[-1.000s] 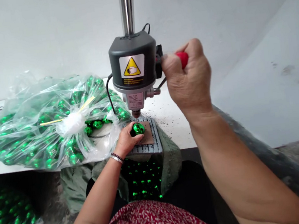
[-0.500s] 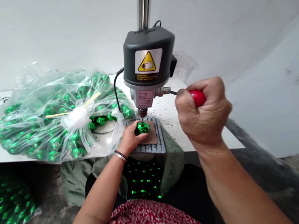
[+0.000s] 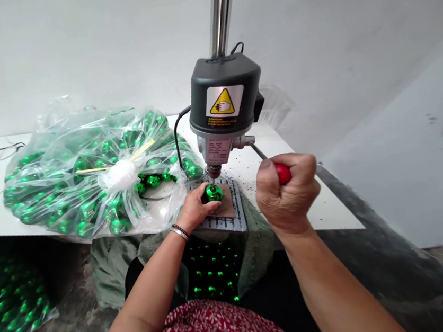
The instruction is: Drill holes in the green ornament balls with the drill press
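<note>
My left hand pinches a shiny green bauble between thumb and fingers. The bauble rests on a brown square pad on the grey base plate, directly beneath the chuck of a bench drill press. The bit comes down to the bauble's top; whether it has gone in, I cannot make out. Wrapped in a fist, my right hand grips the red knob of the drill press lever, to the right of the machine.
A tied clear plastic bag full of green baubles covers the left of the white table. Dark shavings lie around the base. Another bag of baubles is on the floor at left. More baubles sit below the table edge.
My right hand has pulled the lever knob down and inward. The chuck and bit sit lower against the bauble. My left hand keeps its hold, and the whole view has shifted slightly.
</note>
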A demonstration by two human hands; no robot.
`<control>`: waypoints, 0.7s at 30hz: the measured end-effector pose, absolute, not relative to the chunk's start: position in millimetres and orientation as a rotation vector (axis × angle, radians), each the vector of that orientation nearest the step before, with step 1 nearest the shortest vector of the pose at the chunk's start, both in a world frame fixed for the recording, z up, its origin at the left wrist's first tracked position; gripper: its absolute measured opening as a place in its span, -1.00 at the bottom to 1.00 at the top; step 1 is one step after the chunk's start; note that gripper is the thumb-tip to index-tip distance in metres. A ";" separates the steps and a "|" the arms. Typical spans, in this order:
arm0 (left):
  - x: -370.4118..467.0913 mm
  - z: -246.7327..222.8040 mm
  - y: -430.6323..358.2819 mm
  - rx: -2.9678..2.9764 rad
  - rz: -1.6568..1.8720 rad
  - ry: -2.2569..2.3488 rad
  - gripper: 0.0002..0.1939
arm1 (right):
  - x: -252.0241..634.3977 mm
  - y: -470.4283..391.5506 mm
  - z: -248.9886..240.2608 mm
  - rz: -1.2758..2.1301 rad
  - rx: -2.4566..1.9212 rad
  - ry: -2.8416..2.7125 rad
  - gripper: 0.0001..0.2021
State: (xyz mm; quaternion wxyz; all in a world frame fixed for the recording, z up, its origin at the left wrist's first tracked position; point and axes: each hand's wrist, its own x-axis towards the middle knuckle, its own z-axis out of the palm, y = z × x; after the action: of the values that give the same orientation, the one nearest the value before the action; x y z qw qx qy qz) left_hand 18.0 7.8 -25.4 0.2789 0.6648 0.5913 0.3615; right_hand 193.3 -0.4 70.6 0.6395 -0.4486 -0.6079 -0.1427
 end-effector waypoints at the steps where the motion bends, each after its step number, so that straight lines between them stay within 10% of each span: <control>1: 17.8 -25.8 7.9 1.783 0.974 1.586 -0.53 | 193.4 -0.6 68.3 -0.316 -1.022 -1.388 -0.85; 9: 18.2 -24.7 7.7 1.755 1.002 1.567 -0.56 | 191.1 -6.5 52.5 -0.189 -1.015 -1.386 -0.86; 21: 2.5 -13.4 -32.8 1.765 0.993 1.412 -0.30 | 184.4 40.9 170.1 0.083 -1.241 -1.355 -0.73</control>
State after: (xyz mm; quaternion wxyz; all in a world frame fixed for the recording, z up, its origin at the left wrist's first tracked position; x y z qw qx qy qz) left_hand 2.5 -32.8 -13.4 0.3303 0.6747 0.5399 0.3795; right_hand 184.4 40.9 170.1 0.6059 -0.5368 -0.5860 0.0358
